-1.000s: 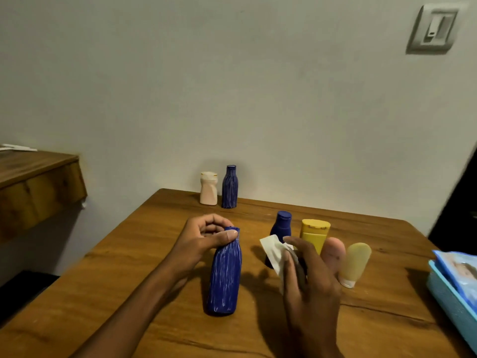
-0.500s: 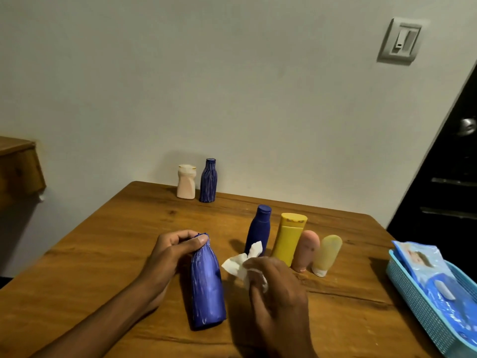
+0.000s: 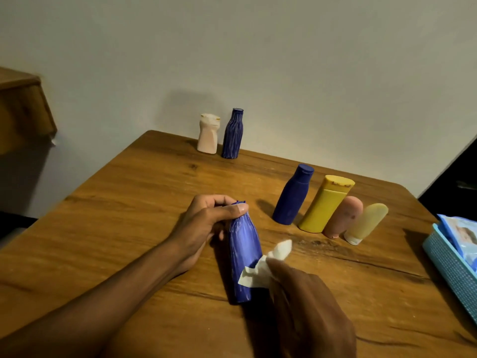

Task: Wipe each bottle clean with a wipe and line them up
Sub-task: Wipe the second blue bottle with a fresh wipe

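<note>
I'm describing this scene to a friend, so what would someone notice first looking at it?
First, the two hands at the near middle of the table: the left hand grips the neck of a ribbed blue bottle while the right hand presses a white wipe against its side. Next, four bottles in a row to the right: blue, yellow, pink, pale yellow.

Dim warm light, soft shadows, wide-angle distortion
</note>
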